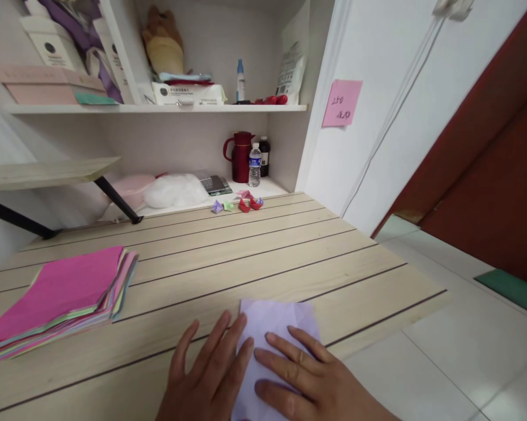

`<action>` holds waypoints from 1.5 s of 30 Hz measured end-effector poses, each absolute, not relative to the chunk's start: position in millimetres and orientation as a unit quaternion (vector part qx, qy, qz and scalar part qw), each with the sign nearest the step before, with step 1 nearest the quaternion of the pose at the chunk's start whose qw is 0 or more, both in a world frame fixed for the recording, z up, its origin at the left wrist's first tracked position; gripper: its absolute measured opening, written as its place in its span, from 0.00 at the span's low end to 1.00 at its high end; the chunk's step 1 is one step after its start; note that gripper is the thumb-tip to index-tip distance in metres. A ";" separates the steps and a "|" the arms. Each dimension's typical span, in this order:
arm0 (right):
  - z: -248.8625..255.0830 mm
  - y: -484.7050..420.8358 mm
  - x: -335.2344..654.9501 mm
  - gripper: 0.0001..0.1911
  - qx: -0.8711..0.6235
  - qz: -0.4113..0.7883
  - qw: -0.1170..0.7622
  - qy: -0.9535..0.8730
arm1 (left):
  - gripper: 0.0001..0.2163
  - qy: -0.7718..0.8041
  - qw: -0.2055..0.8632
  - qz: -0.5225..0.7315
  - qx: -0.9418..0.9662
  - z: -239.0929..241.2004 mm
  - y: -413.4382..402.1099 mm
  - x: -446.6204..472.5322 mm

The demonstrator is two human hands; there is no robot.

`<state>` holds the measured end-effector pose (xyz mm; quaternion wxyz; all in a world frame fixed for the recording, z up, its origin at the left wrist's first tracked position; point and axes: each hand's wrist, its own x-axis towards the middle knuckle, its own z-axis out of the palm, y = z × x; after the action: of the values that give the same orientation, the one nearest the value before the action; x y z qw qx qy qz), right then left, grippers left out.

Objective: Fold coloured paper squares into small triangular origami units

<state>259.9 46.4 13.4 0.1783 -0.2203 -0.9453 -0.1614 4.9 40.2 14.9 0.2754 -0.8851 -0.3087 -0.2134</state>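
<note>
Indoors, purple paper (272, 317) on striped table (193, 275).

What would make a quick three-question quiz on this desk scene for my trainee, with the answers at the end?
1. Which colour is the sheet under the right hand?
A) green
B) light purple
C) red

2. True or false: the paper stack, topped with bright pink, lies to the left of the left hand.

3. Fill in the missing word: the clear bottle stands right next to a dark red ____.

Key: 1. B; 2. true; 3. jug.
</note>
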 end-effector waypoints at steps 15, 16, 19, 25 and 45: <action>17.1 45.6 308.0 0.18 -0.342 0.114 0.249 -0.899 | 0.21 -0.386 0.177 -0.196 -0.884 -5.4 39.5 9.1; 21.5 47.6 305.7 0.17 -0.358 0.136 0.250 -0.889 | 0.21 -0.397 0.161 -0.211 -0.878 -6.2 39.6 9.3; 31.4 56.4 298.4 0.12 -0.400 0.201 0.260 -0.856 | 0.20 -0.396 0.152 -0.243 -0.873 -5.5 40.3 9.6; 34.8 79.4 284.2 0.08 -0.478 0.284 0.292 -0.779 | 0.12 -0.474 0.156 -0.247 -0.831 1.9 39.5 12.1; 20.8 97.0 263.2 0.17 -0.539 0.131 0.223 -0.802 | 0.19 -0.541 0.310 -0.278 -0.731 -5.7 26.8 58.5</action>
<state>263.2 97.0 20.8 0.2229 -0.5393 -0.8015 0.1305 58.5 26.8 -5.7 0.3098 -0.7307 -0.5409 -0.2784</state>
